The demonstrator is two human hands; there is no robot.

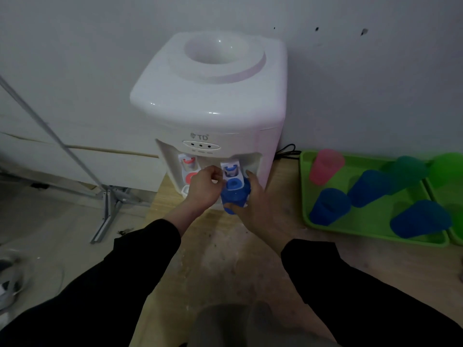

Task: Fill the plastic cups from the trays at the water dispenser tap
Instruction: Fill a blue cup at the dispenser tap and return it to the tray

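Observation:
A white water dispenser [208, 101] stands against the wall with a red tap [188, 162] on its left and a blue tap [230, 170] on its right. My right hand [253, 204] grips a blue plastic cup [235, 195] directly under the blue tap. My left hand [204, 187] reaches to the blue tap, its curled fingers touching the tap's left side. To the right, a green tray [370, 230] holds a pink cup [325, 166], several blue cups [329, 206] and a teal one [408, 169].
A second green tray [454, 234] with a green cup [448, 169] lies at the far right edge. A black power cord [288, 150] runs behind the dispenser. A metal stand [107, 209] rises on the left floor. The wooden surface [225, 259] before the dispenser is stained.

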